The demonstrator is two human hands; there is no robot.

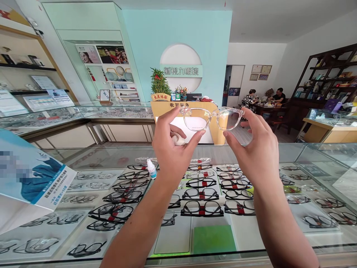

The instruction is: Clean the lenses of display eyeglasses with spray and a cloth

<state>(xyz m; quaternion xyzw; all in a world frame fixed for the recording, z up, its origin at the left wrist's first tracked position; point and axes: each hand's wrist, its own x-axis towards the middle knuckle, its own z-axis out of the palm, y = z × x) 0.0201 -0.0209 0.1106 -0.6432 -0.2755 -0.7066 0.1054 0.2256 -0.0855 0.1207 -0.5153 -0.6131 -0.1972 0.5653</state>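
I hold a pair of clear-framed glasses (212,118) up in front of me, above the glass counter. My left hand (173,149) pinches the left lens rim between thumb and forefinger, and a small white wad, perhaps a cloth, is tucked in its palm. My right hand (255,147) grips the right lens rim the same way. A small white dropper bottle with a blue cap (151,168) stands on the counter just left of my left wrist.
The glass display counter (83,156) holds several rows of dark and clear frames; a green cloth (213,239) lies near me. A blue-and-white brochure (30,178) juts in at left. A yellow cashier desk (164,109) stands ahead. Two people sit at a table (264,106) at the back right.
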